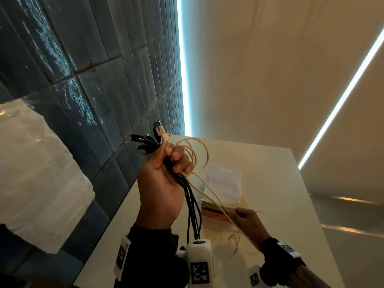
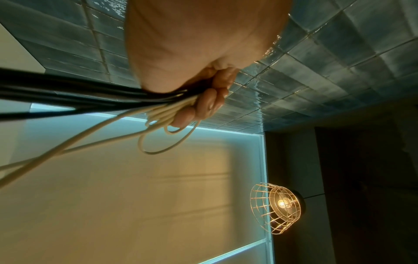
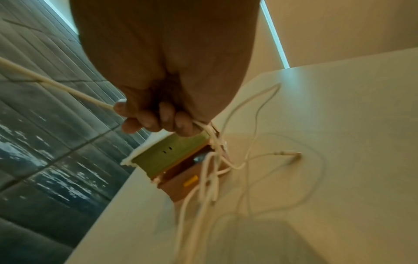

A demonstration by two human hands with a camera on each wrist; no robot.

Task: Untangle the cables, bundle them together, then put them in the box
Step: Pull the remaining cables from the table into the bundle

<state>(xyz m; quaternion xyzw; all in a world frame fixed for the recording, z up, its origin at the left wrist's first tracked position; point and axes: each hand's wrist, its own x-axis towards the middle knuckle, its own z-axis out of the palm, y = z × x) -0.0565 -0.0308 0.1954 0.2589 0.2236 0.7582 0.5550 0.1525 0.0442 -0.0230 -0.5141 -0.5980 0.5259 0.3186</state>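
My left hand (image 1: 166, 173) is raised above the table and grips a bundle of black cables (image 1: 193, 208), their plugs (image 1: 145, 140) sticking out above the fist. Loops of a white cable (image 1: 199, 154) hang from the same fist; in the left wrist view the fingers (image 2: 208, 101) curl round the white cable (image 2: 162, 114) and the black cables (image 2: 68, 89). The white cable runs down to my right hand (image 1: 245, 219), which pinches it lower right. In the right wrist view its loose end (image 3: 287, 153) trails on the table. The small box (image 3: 181, 160), green and brown, sits open below that hand.
The white table (image 1: 270, 183) stands against a dark blue tiled wall (image 1: 83, 80) on the left. A white paper or bag (image 1: 224, 183) lies behind the box. White plastic wrapping (image 1: 31, 163) bulges at the far left. A caged lamp (image 2: 278, 207) hangs overhead.
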